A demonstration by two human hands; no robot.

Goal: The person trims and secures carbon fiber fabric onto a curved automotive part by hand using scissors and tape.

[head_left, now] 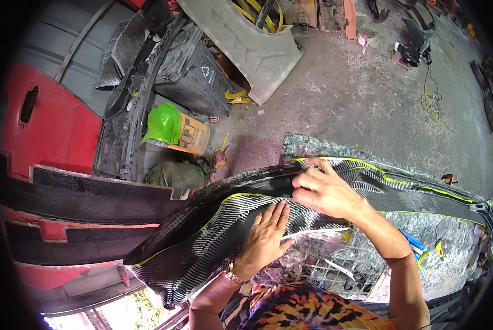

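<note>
A sheet of black-and-silver woven carbon-fibre cloth lies over a long, curved dark body part, with bright yellow-green strips along its edges. My left hand rests flat on the cloth, its fingers stretched out toward the middle of the part. Just right of it, my right hand is over the far side of the cloth with its fingers bent in and closed. What those fingertips hold, if anything, is hidden. More of the weave continues to the right, where a yellow-green line runs along the far edge.
Scissors, a yellow tape roll and a yellow cutter lie on the worn worktable. Red panels stand at left. A grey bin, a cardboard box and a grey panel are beyond.
</note>
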